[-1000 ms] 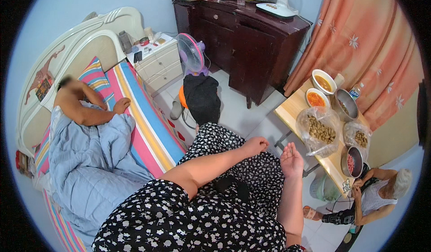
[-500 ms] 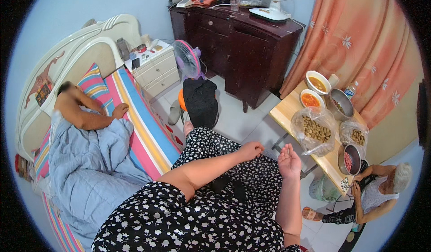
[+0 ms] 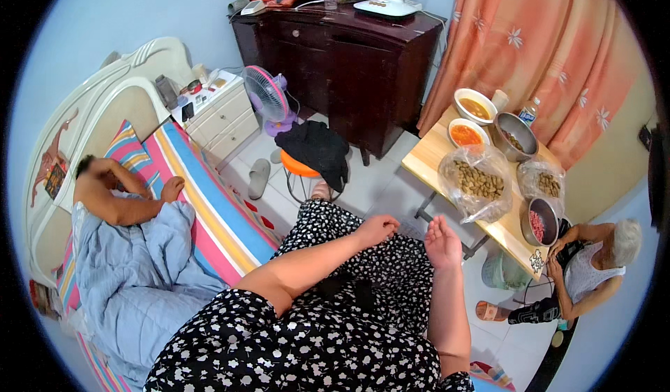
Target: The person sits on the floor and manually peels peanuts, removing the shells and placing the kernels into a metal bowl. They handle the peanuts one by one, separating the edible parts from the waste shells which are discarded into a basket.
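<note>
Both hands are seen slightly farther left in the picture than in the earlier frame, as is the wooden table (image 3: 422, 157). Above the floral dress (image 3: 300, 343), the left hand (image 3: 377, 231) is held with its fingers loosely curled; whether anything is gripped there cannot be told. Near it, the right hand (image 3: 443, 242) is held palm upward, fingers slightly bent and well off the palm, nothing seen in it. By appearances, no object is being handled, and the moment is judged a pause between grasps; for any grasp at the table, an arm would have to be extended over its edge. Nearest the right hand, a clear bag of brown pieces (image 3: 478, 184) is set on the tabletop, a metal bowl (image 3: 551, 216) of pink pieces near it. Farther off, an orange stool (image 3: 300, 166) is draped with dark cloth (image 3: 315, 148), and against the wall a dark cabinet (image 3: 314, 64) is topped by a white fan (image 3: 389, 6).
</note>
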A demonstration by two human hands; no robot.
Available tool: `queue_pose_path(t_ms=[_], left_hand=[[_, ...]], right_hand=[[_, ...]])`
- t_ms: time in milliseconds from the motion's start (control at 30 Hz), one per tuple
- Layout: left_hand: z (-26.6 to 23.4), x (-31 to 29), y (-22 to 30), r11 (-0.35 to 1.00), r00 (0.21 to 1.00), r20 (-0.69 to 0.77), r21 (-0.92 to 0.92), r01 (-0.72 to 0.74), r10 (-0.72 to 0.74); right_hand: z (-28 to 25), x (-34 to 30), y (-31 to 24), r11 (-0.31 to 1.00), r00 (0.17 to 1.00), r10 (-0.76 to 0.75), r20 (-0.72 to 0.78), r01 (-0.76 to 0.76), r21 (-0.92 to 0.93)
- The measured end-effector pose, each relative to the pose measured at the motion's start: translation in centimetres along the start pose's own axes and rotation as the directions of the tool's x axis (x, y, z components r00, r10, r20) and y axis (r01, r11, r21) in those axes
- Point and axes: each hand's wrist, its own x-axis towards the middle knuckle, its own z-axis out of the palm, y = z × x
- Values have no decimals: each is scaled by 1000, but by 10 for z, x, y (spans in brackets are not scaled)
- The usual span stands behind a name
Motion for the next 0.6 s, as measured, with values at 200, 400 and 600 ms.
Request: queue_pose_path(t_ms=[200, 400, 600], left_hand=[[0, -1, 3, 998, 998, 6, -32, 61, -61], [12, -2, 20, 998, 995, 80, -24, 64, -61], [21, 13, 10, 993, 976, 198, -64, 104, -90]], right_hand=[[-4, -3, -3, 999, 999, -32, -11, 32, 28], [-21, -9, -12, 994, 995, -63, -80, 70, 87], [-41, -9, -14, 985, 978, -98, -181, 121, 121]])
